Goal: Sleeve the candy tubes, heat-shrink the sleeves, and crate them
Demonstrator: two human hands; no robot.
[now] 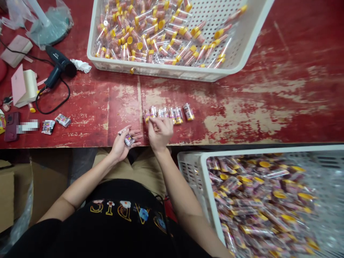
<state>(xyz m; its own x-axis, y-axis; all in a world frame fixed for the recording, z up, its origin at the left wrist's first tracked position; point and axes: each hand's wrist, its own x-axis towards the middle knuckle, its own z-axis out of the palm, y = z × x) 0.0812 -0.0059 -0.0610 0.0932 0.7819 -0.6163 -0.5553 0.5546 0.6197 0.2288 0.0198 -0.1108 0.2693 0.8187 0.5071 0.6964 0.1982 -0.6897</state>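
My left hand (124, 142) is palm up near the table edge, fingers spread, with a small bundle of printed plastic sleeves (129, 140) resting in it. A short row of clear tubes with yellow ends and printed wraps (172, 114) lies on the table; one tube (189, 111) sits a little apart at the right end. Over the row's left part, my right hand (161, 133) is closed in a pinch, its fingertips at the yellow end of the leftmost tube (146, 115). The hand partly hides the tubes behind it.
A white basket (166, 71) of yellow-capped tubes stands at the back. Another white basket (204, 157) of wrapped tubes is at lower right. A hair dryer (60, 64), a phone (12, 126) and two sleeve stacks (48, 127) lie on the red table (88, 96) at left.
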